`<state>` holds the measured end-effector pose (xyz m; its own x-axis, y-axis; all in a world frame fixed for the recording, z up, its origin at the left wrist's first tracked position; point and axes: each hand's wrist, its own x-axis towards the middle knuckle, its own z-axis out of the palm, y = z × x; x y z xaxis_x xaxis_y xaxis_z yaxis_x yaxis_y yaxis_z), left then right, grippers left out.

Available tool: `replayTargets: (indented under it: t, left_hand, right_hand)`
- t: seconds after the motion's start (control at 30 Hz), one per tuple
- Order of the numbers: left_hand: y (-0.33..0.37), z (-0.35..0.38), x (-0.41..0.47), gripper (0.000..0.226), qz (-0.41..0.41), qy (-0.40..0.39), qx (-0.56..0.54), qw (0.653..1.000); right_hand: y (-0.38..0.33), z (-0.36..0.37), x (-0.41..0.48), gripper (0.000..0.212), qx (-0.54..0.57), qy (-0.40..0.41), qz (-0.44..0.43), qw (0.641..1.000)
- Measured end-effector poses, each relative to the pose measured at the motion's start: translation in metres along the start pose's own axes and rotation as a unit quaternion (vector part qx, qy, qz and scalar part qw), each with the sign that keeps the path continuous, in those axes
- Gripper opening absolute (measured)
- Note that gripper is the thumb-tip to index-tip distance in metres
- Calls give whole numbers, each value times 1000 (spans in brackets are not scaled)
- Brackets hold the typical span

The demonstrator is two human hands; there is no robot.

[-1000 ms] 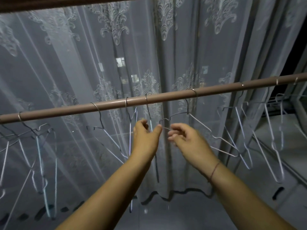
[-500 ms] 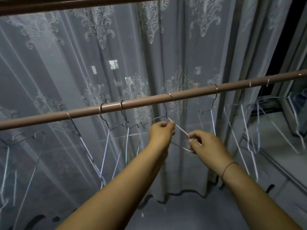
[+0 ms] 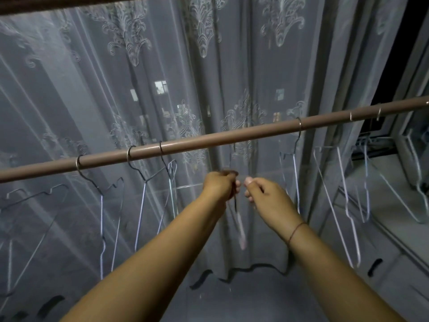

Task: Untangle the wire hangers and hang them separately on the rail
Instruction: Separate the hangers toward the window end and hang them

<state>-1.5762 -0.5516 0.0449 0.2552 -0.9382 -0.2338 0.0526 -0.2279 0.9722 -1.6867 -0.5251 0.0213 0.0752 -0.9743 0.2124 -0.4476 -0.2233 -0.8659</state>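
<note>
A brown rail (image 3: 209, 141) runs across the view, rising to the right. Several thin wire hangers hang from it by their hooks, some left of my hands (image 3: 144, 182) and some to the right (image 3: 294, 159). Just below the rail's middle, my left hand (image 3: 219, 185) is closed on a blurred wire hanger (image 3: 238, 217) that dangles down between my hands. My right hand (image 3: 264, 190) pinches the same hanger's wire from the right, thumb against the left hand's fingers. Its hook reaches toward the rail but is too faint to tell if it is on.
A sheer patterned curtain (image 3: 130, 66) hangs right behind the rail. A window frame and sill (image 3: 394, 182) stand at the right, with more hangers in front. A dark bar (image 3: 69, 3) crosses the top edge.
The view has shifted right along the rail. My hands have come closer together and turned the held hanger from spread sideways to hanging edge-on between them.
</note>
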Motion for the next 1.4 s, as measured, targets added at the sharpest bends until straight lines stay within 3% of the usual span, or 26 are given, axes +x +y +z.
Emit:
replayTargets:
  t: [0.1, 0.2, 0.3, 0.4, 0.5, 0.6, 0.73, 0.87, 1.0, 1.1, 1.23, 1.4]
  left_hand:
    - [-24, -8, -11, 20, -22, -76, 70, 994]
    - [-35, -15, -20, 23, -38, -141, 128, 981]
    - [-39, -18, -27, 28, -34, -176, 169, 969]
    - [-41, -22, -30, 29, -16, -192, 211, 958]
    - [-44, -23, -29, 28, 23, -176, 232, 956]
    - [-47, -21, -27, 23, 77, -134, 264, 952]
    - [-54, -13, -25, 20, 188, -7, 336, 923]
    - [-45, -5, -40, 6, 244, 81, 163, 953]
    - [-28, -1, -57, 24, 224, 23, 15, 974]
    - [-15, 4, -65, 25, 226, -39, -31, 973]
    - [0, 0, -61, 8, 220, -7, -63, 973]
    - [5, -23, -53, 11, 156, 10, -89, 984]
  right_hand:
    - [25, 1, -2, 23, -23, -7, 8, 1000]
    - [42, 3, -6, 34, -65, -20, 10, 998]
    - [52, 3, -9, 41, -121, -23, -17, 992]
    - [57, -1, -12, 34, -187, -36, -15, 982]
    - [55, -9, -16, 14, -198, -42, -11, 979]
    - [52, -18, -26, 24, -164, -55, 11, 985]
    - [50, -20, -51, 18, 4, -27, 41, 999]
    - [38, -19, -67, 19, 122, 1, 42, 992]
    - [12, -25, -63, 21, 185, 23, 4, 982]
    - [-11, -27, -50, 23, 219, 18, -13, 975]
    - [-38, -18, -31, 21, 266, -8, -14, 964]
    - [-50, 6, -21, 23, 283, -49, 11, 958]
